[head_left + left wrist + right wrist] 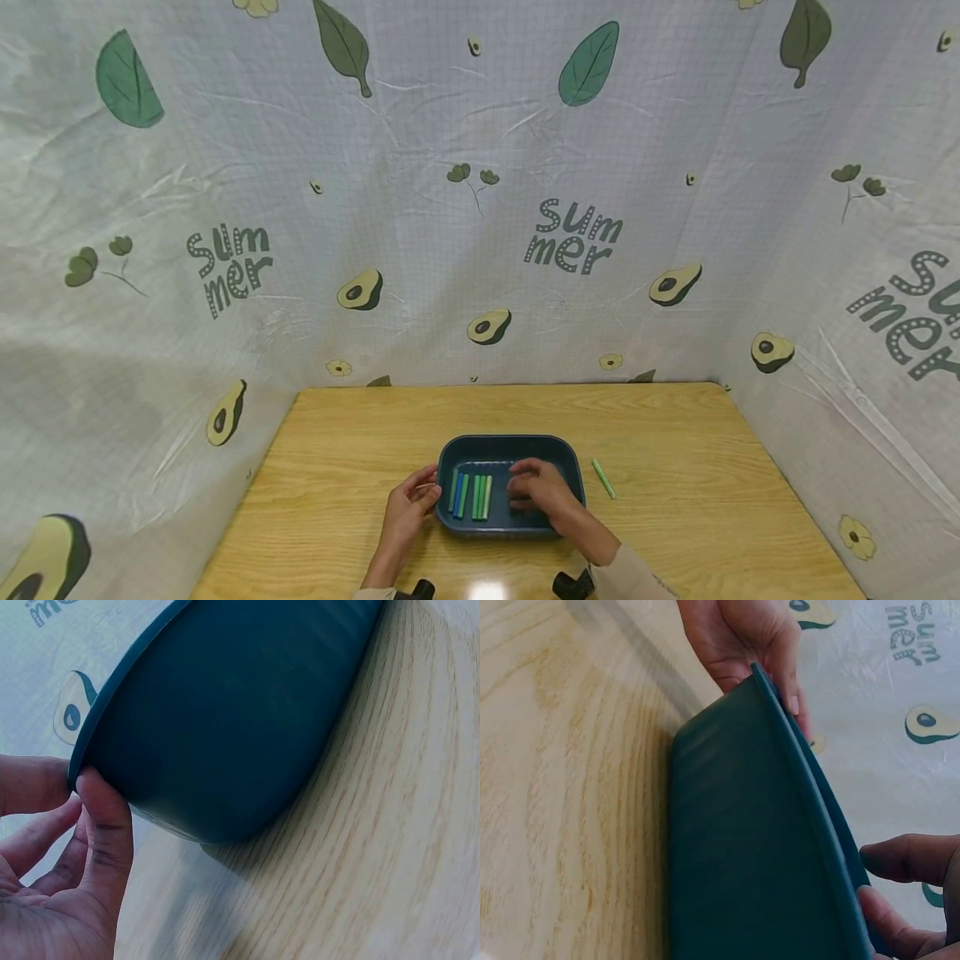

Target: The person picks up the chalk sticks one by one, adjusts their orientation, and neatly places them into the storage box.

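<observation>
The left hand [408, 504] pinches the rim of the dark blue tray [570, 467] at its nine o'clock side, thumb on the edge. The right hand [538, 492] reaches into the tray, fingers curled; whether they hold anything I cannot tell. Five sticks [471, 496] lie side by side inside: one blue, four green. One more green stick [603, 478] rests on the counter [337, 467] at three o'clock.
</observation>
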Motion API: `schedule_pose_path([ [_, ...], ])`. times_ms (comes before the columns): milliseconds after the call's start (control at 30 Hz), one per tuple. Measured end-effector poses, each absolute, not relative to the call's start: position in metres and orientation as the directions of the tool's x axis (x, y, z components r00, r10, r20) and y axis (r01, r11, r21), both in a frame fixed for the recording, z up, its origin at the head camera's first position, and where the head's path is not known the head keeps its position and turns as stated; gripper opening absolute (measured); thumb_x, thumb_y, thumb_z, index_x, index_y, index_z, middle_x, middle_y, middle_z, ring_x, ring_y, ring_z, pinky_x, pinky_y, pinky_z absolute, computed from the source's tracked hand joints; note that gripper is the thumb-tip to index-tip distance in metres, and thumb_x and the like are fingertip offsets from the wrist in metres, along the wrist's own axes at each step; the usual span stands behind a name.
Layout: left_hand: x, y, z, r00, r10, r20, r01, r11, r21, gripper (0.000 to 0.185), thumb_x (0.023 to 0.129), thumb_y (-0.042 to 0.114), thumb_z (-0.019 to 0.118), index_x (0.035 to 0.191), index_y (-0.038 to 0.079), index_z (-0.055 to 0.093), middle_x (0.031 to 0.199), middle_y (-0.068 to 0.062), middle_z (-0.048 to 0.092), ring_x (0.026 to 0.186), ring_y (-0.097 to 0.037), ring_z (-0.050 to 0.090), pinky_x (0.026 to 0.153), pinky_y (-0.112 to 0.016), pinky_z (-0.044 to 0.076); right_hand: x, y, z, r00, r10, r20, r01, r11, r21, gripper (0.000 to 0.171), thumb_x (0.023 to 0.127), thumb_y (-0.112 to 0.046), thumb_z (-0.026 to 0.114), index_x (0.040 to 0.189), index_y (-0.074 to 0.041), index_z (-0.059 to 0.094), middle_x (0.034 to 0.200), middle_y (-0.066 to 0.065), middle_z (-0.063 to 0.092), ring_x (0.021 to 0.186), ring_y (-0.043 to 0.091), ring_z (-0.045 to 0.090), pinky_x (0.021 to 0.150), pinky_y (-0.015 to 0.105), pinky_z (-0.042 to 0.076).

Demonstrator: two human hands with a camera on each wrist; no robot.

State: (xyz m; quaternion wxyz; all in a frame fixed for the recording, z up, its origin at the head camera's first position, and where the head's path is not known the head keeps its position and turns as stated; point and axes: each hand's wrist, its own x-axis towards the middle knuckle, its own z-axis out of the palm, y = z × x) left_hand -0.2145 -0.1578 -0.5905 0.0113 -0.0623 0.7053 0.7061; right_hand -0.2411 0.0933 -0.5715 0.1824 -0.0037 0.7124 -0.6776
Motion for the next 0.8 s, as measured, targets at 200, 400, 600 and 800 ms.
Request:
schedule_pose_path([
  [200,-0.215,-0.158,-0.590,-0.990,-0.076,-0.121,-0.120,-0.011,0.993,0.042,0.095,0.001,0.059,0.136,-0.005,0.053,0.126,-0.028,0.055,0.094,-0.007,0.060,0.072,-0.023,0.054,-0.241,0.098,-0.565,-0.941,-0.258,-0.218,0.206,0.075,-0.976,0.039,0.090,-0.009,0.064,0.123,0.008,0.053,0.094,0.009,0.065,0.084,0.021,0.066,0.080,0.042,0.058],
  [400,-0.216,-0.159,-0.591,-0.991,-0.068,-0.114,-0.114,-0.008,0.993,0.043,0.095,0.001,0.059,0.136,-0.006,0.052,0.124,-0.028,0.055,0.097,-0.011,0.061,0.072,-0.025,0.054,-0.239,0.099,-0.556,-0.949,-0.227,-0.218,0.206,0.076,-0.976,0.038,0.090,-0.010,0.065,0.122,0.006,0.054,0.093,0.007,0.065,0.083,0.019,0.066,0.081,0.043,0.058],
  [600,-0.215,-0.158,-0.590,-0.991,-0.073,-0.116,-0.116,-0.003,0.993,0.042,0.094,0.001,0.059,0.135,-0.005,0.053,0.124,-0.027,0.055,0.095,-0.010,0.061,0.072,-0.024,0.054,-0.237,0.101,-0.544,-0.961,-0.196,-0.195,0.189,0.051,-0.981,0.037,0.088,-0.009,0.066,0.120,0.006,0.055,0.092,0.007,0.066,0.085,0.020,0.067,0.081,0.044,0.058],
  [800,-0.214,-0.158,-0.590,-0.988,-0.085,-0.126,-0.127,0.006,0.992,0.041,0.094,0.000,0.058,0.135,-0.003,0.055,0.124,-0.025,0.056,0.095,-0.009,0.061,0.072,-0.024,0.054,-0.236,0.106,-0.539,-0.969,-0.182,-0.166,0.162,0.037,-0.986,0.034,0.090,-0.008,0.065,0.119,0.005,0.055,0.092,0.007,0.066,0.085,0.021,0.067,0.081,0.044,0.058],
])
